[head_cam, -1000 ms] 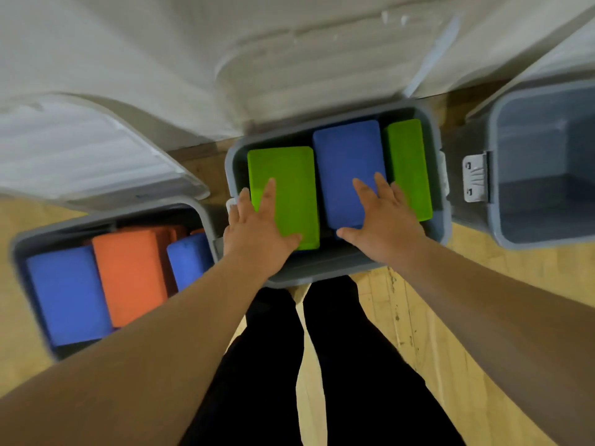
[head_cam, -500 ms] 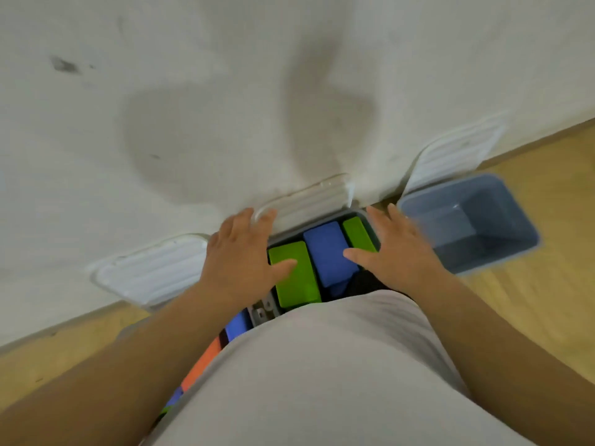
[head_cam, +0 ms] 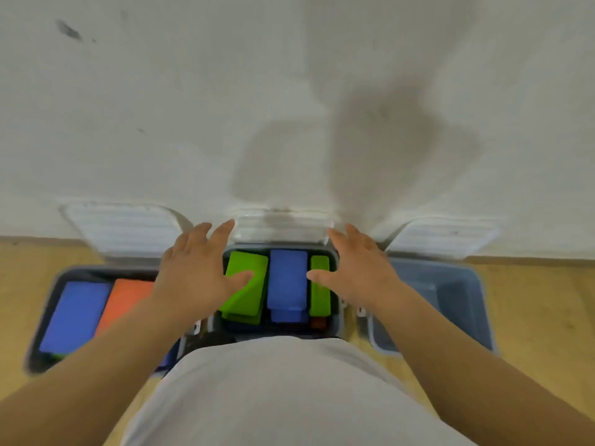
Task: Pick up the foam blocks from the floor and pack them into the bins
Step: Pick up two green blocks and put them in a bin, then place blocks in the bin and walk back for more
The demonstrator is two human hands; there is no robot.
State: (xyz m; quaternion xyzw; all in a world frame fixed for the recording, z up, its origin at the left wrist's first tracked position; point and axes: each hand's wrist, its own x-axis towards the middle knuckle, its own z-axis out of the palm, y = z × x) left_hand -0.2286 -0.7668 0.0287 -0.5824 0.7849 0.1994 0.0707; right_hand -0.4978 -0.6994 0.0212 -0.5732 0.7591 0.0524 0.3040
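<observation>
Three grey bins stand in a row against the wall. The middle bin (head_cam: 336, 320) holds a green foam block (head_cam: 246, 281), a blue foam block (head_cam: 286, 278) and a narrow green block (head_cam: 320, 288), with more blocks beneath. My left hand (head_cam: 196, 268) hovers open over that bin's left side, fingers spread toward its raised lid (head_cam: 283, 228). On the bin's right side my right hand (head_cam: 357, 268) is open too, held above the rim. The left bin (head_cam: 48, 304) contains a blue block (head_cam: 77, 313) and an orange block (head_cam: 125, 300). Neither hand holds anything.
The right bin (head_cam: 463, 304) shows nothing inside, its white lid (head_cam: 444, 238) leaning on the wall. The left bin's lid (head_cam: 125, 230) also leans back. A white wall (head_cam: 289, 91) rises right behind the bins. Wooden floor (head_cam: 541, 317) lies on both sides. My shirt fills the lower view.
My hands have lifted off the blocks in the middle bin and spread apart toward its lid. The view has risen and swung to face the wall.
</observation>
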